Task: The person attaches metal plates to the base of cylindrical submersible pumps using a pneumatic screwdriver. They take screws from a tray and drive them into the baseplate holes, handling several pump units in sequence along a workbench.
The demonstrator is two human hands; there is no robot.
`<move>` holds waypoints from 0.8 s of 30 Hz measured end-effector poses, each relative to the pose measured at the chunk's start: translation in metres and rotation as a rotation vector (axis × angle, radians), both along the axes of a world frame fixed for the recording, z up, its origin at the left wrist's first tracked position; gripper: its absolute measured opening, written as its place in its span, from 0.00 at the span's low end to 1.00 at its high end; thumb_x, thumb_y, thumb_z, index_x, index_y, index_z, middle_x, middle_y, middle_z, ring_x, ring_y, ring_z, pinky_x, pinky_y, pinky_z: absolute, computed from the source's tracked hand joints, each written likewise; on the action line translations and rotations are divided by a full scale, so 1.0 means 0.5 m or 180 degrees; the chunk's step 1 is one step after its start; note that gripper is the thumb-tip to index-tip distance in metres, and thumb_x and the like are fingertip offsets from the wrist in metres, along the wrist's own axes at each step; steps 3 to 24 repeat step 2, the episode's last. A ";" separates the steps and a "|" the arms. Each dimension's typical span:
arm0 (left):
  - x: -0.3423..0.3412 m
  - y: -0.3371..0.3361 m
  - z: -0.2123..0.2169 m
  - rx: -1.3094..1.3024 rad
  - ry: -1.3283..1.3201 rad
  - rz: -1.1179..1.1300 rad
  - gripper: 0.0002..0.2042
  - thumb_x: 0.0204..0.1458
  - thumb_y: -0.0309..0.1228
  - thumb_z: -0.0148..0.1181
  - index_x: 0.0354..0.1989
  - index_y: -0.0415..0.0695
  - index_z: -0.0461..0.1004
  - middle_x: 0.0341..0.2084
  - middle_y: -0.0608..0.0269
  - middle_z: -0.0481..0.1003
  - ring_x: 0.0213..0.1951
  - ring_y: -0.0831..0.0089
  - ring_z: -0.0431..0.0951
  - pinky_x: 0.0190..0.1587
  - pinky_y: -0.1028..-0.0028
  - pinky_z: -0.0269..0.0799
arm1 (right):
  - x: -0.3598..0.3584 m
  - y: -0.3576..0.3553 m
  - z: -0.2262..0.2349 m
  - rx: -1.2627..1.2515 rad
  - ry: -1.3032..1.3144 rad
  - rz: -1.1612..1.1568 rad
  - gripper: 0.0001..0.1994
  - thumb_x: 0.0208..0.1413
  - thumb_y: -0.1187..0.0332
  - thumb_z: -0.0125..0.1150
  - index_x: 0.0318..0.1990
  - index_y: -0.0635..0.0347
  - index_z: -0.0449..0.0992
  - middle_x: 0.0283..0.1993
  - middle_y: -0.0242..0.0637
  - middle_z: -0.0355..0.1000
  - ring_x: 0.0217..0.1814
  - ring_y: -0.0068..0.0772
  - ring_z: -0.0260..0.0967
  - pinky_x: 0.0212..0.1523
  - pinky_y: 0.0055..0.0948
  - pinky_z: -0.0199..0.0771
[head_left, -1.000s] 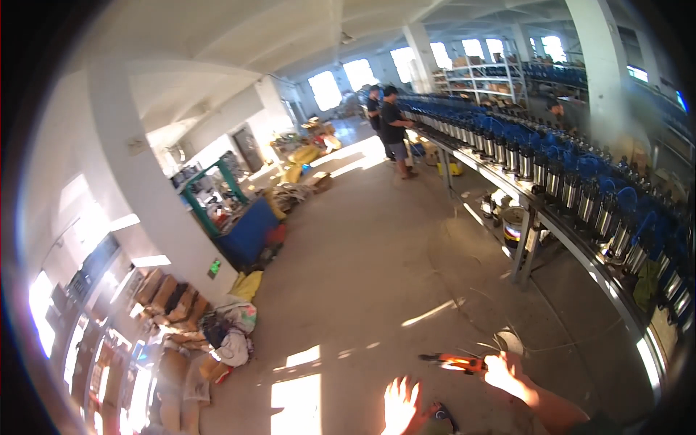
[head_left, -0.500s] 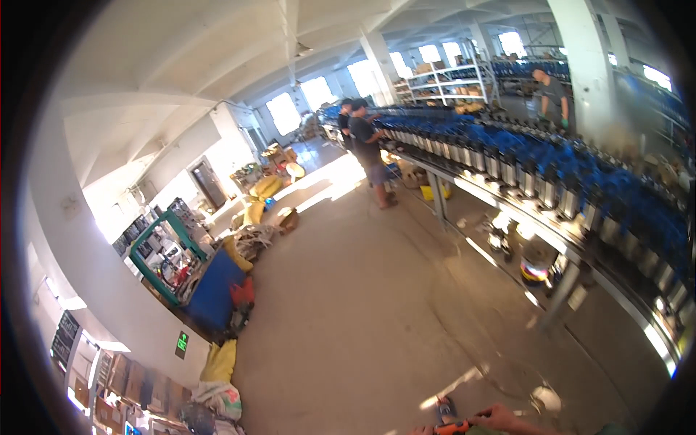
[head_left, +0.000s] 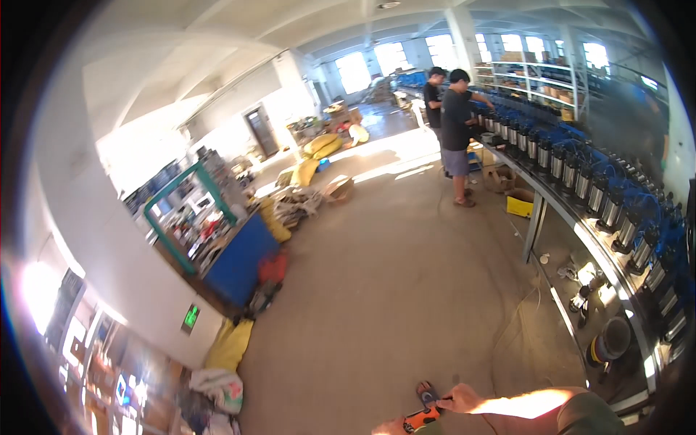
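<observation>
At the lower edge, my right hand (head_left: pixel 462 399) is closed, its thumb and fingers pinched on the end of an orange and black object (head_left: pixel 422 418), which looks like a hand tool; its exact kind is too small to make out. My right forearm reaches in from the lower right. My left hand (head_left: pixel 390 428) shows only as a sliver at the bottom edge, against the other end of that object, its fingers mostly cut off. Just beyond the object, a sandalled foot (head_left: pixel 425 392) stands on the floor.
Along the right runs a long bench (head_left: pixel 538 217) bearing rows of metal cylinders (head_left: pixel 596 196) with blue parts. Two people (head_left: pixel 457 130) stand beside it. A bucket (head_left: pixel 612 339) sits underneath. To the left are a blue cabinet (head_left: pixel 235 261), yellow sacks (head_left: pixel 230 344) and a pillar (head_left: pixel 123 239).
The view has swung right and come nearer to the two people and the bench. More of my right forearm shows, and the orange and black object appears farther left in the picture.
</observation>
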State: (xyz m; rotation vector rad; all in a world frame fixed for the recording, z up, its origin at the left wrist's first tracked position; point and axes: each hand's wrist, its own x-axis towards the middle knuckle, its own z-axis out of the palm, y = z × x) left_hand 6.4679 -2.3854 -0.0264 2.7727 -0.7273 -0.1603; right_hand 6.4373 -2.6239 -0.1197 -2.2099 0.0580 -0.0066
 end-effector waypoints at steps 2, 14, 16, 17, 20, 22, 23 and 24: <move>0.191 -0.101 -0.068 0.0094 0.0475 -0.0357 0.27 0.42 0.59 0.61 0.40 0.49 0.76 0.25 0.49 0.78 0.33 0.50 0.79 0.37 0.55 0.73 | 0.132 -0.087 -0.035 -0.0195 0.0127 -0.0300 0.19 0.49 0.50 0.59 0.32 0.59 0.82 0.24 0.51 0.73 0.26 0.50 0.73 0.28 0.38 0.71; 0.191 -0.101 -0.068 0.0094 0.0475 -0.0357 0.27 0.42 0.59 0.61 0.40 0.49 0.76 0.25 0.49 0.78 0.33 0.50 0.79 0.37 0.55 0.73 | 0.132 -0.087 -0.035 -0.0195 0.0127 -0.0300 0.19 0.49 0.50 0.59 0.32 0.59 0.82 0.24 0.51 0.73 0.26 0.50 0.73 0.28 0.38 0.71; 0.191 -0.101 -0.068 0.0094 0.0475 -0.0357 0.27 0.42 0.59 0.61 0.40 0.49 0.76 0.25 0.49 0.78 0.33 0.50 0.79 0.37 0.55 0.73 | 0.132 -0.087 -0.035 -0.0195 0.0127 -0.0300 0.19 0.49 0.50 0.59 0.32 0.59 0.82 0.24 0.51 0.73 0.26 0.50 0.73 0.28 0.38 0.71; 0.191 -0.101 -0.068 0.0094 0.0475 -0.0357 0.27 0.42 0.59 0.61 0.40 0.49 0.76 0.25 0.49 0.78 0.33 0.50 0.79 0.37 0.55 0.73 | 0.132 -0.087 -0.035 -0.0195 0.0127 -0.0300 0.19 0.49 0.50 0.59 0.32 0.59 0.82 0.24 0.51 0.73 0.26 0.50 0.73 0.28 0.38 0.71; 0.191 -0.101 -0.068 0.0094 0.0475 -0.0357 0.27 0.42 0.59 0.61 0.40 0.49 0.76 0.25 0.49 0.78 0.33 0.50 0.79 0.37 0.55 0.73 | 0.132 -0.087 -0.035 -0.0195 0.0127 -0.0300 0.19 0.49 0.50 0.59 0.32 0.59 0.82 0.24 0.51 0.73 0.26 0.50 0.73 0.28 0.38 0.71; 0.191 -0.101 -0.068 0.0094 0.0475 -0.0357 0.27 0.42 0.59 0.61 0.40 0.49 0.76 0.25 0.49 0.78 0.33 0.50 0.79 0.37 0.55 0.73 | 0.132 -0.087 -0.035 -0.0195 0.0127 -0.0300 0.19 0.49 0.50 0.59 0.32 0.59 0.82 0.24 0.51 0.73 0.26 0.50 0.73 0.28 0.38 0.71; 0.191 -0.101 -0.068 0.0094 0.0475 -0.0357 0.27 0.42 0.59 0.61 0.40 0.49 0.76 0.25 0.49 0.78 0.33 0.50 0.79 0.37 0.55 0.73 | 0.132 -0.087 -0.035 -0.0195 0.0127 -0.0300 0.19 0.49 0.50 0.59 0.32 0.59 0.82 0.24 0.51 0.73 0.26 0.50 0.73 0.28 0.38 0.71; 0.191 -0.101 -0.068 0.0094 0.0475 -0.0357 0.27 0.42 0.59 0.61 0.40 0.49 0.76 0.25 0.49 0.78 0.33 0.50 0.79 0.37 0.55 0.73 | 0.132 -0.087 -0.035 -0.0195 0.0127 -0.0300 0.19 0.49 0.50 0.59 0.32 0.59 0.82 0.24 0.51 0.73 0.26 0.50 0.73 0.28 0.38 0.71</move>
